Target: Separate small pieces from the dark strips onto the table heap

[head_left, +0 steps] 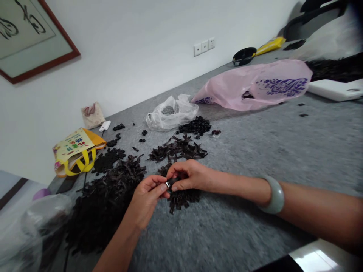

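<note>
My left hand [147, 194] and my right hand [191, 176] meet over the grey table. Thumb and fingers of the left one pinch a small shiny silver piece [168, 184], which looks like a buckle. Right beside it, my right fingers are closed on a short black strip [174, 181] that touches or enters the silver piece; I cannot tell which. A pile of short black strips [184, 199] lies under my right hand, and another strip pile [180, 148] is just beyond. Left of my hands spreads a large heap of black strips [99, 211].
Black round pieces [195, 125] lie near a clear plastic bag [172, 113]. Black discs [109, 159] sit by a yellow handled bag [78, 147]. Further back are a pink plastic bag [255, 85], a black bowl [244, 56] and a white device [334, 89]. A wall borders the table.
</note>
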Tool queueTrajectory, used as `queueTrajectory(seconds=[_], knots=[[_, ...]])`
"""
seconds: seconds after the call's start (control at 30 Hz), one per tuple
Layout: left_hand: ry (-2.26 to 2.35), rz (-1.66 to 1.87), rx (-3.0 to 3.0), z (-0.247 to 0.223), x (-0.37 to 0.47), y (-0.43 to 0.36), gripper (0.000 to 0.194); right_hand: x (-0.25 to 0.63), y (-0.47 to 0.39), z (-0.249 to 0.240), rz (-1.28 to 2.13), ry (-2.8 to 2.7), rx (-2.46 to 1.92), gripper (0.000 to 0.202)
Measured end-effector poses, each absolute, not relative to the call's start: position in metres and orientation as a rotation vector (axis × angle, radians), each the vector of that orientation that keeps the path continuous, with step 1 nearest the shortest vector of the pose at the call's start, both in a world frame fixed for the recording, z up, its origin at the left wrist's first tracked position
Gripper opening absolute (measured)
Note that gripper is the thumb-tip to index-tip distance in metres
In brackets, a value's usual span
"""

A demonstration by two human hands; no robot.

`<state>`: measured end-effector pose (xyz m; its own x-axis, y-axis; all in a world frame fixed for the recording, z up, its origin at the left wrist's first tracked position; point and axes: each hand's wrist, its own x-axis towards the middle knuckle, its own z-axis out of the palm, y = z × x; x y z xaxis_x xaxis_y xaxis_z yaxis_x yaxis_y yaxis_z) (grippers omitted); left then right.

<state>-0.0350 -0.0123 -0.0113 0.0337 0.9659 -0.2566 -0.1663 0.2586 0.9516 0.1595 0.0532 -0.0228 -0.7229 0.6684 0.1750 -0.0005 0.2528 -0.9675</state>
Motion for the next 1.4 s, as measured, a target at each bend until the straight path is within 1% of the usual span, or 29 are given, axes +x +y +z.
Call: queueTrajectory(seconds=[0.13, 0.23, 0.3, 0.4, 0.73, 0.87, 0.97, 1.1, 1.23, 1.4], knots=[[1.169, 1.107, 0.913, -0.011, -0.035, -0.013, 0.027, 0.162, 0.052, -0.020, 1.177, -2.129, -0.531, 0.019], [1.159, 1.097, 0.886, -0.010, -0.034, -0.014, 0.029, 0.161, 0.051, -0.020, 0.959, -2.221, -0.448, 0.015], [1.145, 1.100, 0.871, -0.009, -0.034, -0.014, 0.029, 0.161, 0.051, -0.020, 0.885, -2.233, -0.418, 0.014], [1.112, 1.114, 0.870, -0.007, -0.038, -0.015, 0.026, 0.160, 0.050, -0.017, 0.863, -2.204, -0.442, 0.012], [1.074, 1.152, 0.858, 0.002, -0.044, -0.019, 0.015, 0.162, 0.045, -0.008, 1.004, -2.080, -0.463, 0.011], [0.944, 1.228, 0.809, 0.003, -0.044, -0.020, 0.018, 0.162, 0.044, -0.007, 1.084, -1.995, -0.493, 0.012], [0.905, 1.236, 0.769, 0.001, -0.041, -0.020, 0.022, 0.160, 0.042, -0.007, 1.203, -1.896, -0.542, 0.014], [0.905, 1.225, 0.784, -0.005, -0.034, -0.018, 0.020, 0.157, 0.039, -0.008, 1.449, -1.736, -0.550, 0.015], [0.895, 1.255, 0.816, -0.007, -0.032, -0.018, 0.023, 0.152, 0.040, -0.011, 1.626, -1.640, -0.561, 0.019], [0.876, 1.249, 0.835, -0.001, -0.035, -0.019, 0.021, 0.149, 0.044, -0.014, 1.833, -1.600, -0.465, 0.026]])
